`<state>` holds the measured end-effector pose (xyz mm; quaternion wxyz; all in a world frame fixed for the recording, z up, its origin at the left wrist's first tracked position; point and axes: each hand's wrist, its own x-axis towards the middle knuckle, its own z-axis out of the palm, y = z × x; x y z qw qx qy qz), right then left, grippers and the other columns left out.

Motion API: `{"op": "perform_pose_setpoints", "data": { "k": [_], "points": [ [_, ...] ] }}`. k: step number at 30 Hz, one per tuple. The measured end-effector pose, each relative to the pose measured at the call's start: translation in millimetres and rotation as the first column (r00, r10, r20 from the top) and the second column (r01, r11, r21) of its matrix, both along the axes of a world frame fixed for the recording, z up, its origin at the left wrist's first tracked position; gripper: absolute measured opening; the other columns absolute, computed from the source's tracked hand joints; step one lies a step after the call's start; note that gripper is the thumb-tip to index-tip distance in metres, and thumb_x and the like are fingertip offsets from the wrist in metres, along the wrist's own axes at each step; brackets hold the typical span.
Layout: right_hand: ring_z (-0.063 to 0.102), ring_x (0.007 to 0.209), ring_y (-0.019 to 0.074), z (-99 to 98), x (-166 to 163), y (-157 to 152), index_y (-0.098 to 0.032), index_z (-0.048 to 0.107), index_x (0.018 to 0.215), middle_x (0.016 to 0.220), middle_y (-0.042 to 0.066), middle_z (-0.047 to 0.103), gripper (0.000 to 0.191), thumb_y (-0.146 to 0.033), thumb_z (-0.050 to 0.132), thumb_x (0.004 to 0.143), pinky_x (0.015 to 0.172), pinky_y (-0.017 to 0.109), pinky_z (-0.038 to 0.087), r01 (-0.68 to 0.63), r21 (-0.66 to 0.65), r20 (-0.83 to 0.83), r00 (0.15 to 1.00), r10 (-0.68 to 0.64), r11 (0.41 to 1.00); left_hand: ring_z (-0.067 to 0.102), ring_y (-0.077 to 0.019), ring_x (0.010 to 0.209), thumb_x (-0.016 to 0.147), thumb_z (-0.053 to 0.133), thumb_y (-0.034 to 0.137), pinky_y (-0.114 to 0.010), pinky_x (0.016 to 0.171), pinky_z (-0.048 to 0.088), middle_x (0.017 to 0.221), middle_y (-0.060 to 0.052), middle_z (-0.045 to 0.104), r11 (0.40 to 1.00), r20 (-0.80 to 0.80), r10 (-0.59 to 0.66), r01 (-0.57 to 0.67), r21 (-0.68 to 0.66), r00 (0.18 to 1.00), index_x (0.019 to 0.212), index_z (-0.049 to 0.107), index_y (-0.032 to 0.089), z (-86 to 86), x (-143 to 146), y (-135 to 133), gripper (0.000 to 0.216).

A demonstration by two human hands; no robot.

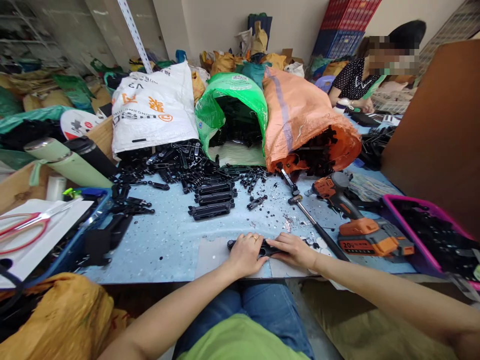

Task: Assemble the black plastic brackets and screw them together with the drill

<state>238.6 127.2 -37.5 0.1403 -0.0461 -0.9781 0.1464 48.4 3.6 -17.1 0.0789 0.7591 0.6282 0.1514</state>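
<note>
Tho nr edge (150, 281), hands (245, 255) (295, 251) on part (267, 249).

Sacks (300, 115) of black parts (214, 210), a cordless drill (360, 227) and stacked crates (339, 42) mark this as a workshop.

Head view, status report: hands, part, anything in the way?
Left hand and right hand both on black part, partly hiding it. Hammer-like tool and drill lie to the right, apart from it.
</note>
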Motion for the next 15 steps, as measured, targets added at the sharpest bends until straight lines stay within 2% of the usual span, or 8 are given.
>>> {"op": "perform_pose_setpoints", "data": {
  "k": [2,5,7,8,10,12,14,15],
  "points": [
    [0.056,0.077,0.0159,2.7,1.1,5.4,-0.024,0.046,0.129,0.088,0.006,0.063,0.044,-0.042,0.047,0.089,0.066,0.027,0.044,-0.012,0.053,0.012,1.0,0.011,0.999,0.052,-0.0264,0.095,0.081,0.053,0.048,-0.039,0.077,0.041,0.104,-0.013,0.058,1.0,-0.048,0.003,-0.002,0.02,0.999,0.119,0.046,0.011,-1.7,0.1,-2.4,0.053],
    [0.056,0.07,0.0172,6.4,2.1,5.2,-0.02,0.062,0.103,0.076,0.007,0.061,0.042,-0.054,0.048,0.084,0.059,0.027,0.041,0.128,0.165,-0.008,0.992,-0.128,0.978,0.054,-0.0267,0.091,0.086,0.045,0.046,-0.039,0.074,0.042,0.101,-0.015,0.06,0.998,-0.153,0.006,0.003,0.063,0.988,0.122,0.044,0.008,-5.1,-6.4,-5.7,0.053],
    [0.053,0.062,0.0173,16.4,-0.6,-0.8,-0.018,0.063,0.077,0.063,0.006,0.057,0.046,-0.061,0.048,0.08,0.055,0.027,0.038,0.198,0.19,-0.022,0.98,-0.197,0.962,0.056,-0.0256,0.082,0.089,0.039,0.045,-0.036,0.067,0.043,0.088,-0.014,0.062,0.996,-0.169,0.01,0.006,0.09,0.985,0.107,0.055,0.008,-2.0,-16.4,-9.6,0.043],
    [0.052,0.059,0.017,25.6,-3.2,-5.5,-0.018,0.06,0.067,0.058,0.005,0.055,0.048,-0.063,0.047,0.079,0.053,0.027,0.037,0.193,0.175,-0.02,0.981,-0.192,0.965,0.057,-0.0243,0.077,0.09,0.036,0.045,-0.034,0.063,0.043,0.081,-0.013,0.062,0.994,-0.146,0.012,0.005,0.11,0.989,0.094,0.059,0.01,2.8,-22.2,-13.2,0.042],
    [0.051,0.057,0.0163,50.7,-11.0,-17.8,-0.019,0.055,0.06,0.055,0.005,0.053,0.053,-0.066,0.041,0.079,0.052,0.027,0.034,0.104,0.067,-0.017,0.994,-0.103,0.992,0.057,-0.0202,0.066,0.092,0.026,0.045,-0.03,0.057,0.041,0.068,-0.009,0.061,0.986,-0.013,0.008,-0.006,0.165,1.0,0.074,0.058,0.014,19.5,-32.1,-24.8,0.048],
    [0.051,0.055,0.0156,76.7,-22.4,-33.7,-0.021,0.054,0.061,0.054,0.003,0.052,0.055,-0.066,0.032,0.083,0.052,0.027,0.034,-0.062,-0.143,-0.067,0.996,0.053,0.988,0.054,-0.0159,0.057,0.094,0.015,0.045,-0.027,0.054,0.04,0.059,-0.006,0.057,0.973,0.225,-0.055,0.002,0.231,0.973,0.067,0.054,0.017,42.3,-36.1,-41.4,0.055],
    [0.051,0.053,0.015,89.8,-39.3,-52.8,-0.022,0.052,0.063,0.051,0.002,0.049,0.056,-0.063,0.023,0.087,0.052,0.028,0.036,-0.2,-0.356,-0.178,0.973,0.144,0.913,0.051,-0.0134,0.051,0.094,0.007,0.045,-0.026,0.051,0.039,0.053,-0.004,0.053,0.956,0.46,-0.133,-0.009,0.294,0.878,0.063,0.051,0.019,63.6,-32.4,-58.6,0.06],
    [0.051,0.053,0.0153,88.4,-50.6,-63.1,-0.023,0.052,0.066,0.051,0.002,0.049,0.055,-0.061,0.019,0.089,0.053,0.028,0.038,-0.213,-0.435,-0.242,0.963,0.114,0.875,0.05,-0.0131,0.049,0.093,0.005,0.046,-0.027,0.05,0.039,0.05,-0.003,0.052,0.946,0.547,-0.141,-0.051,0.321,0.825,0.062,0.05,0.019,71.1,-28.4,-65.6,0.061]
  ]
}}
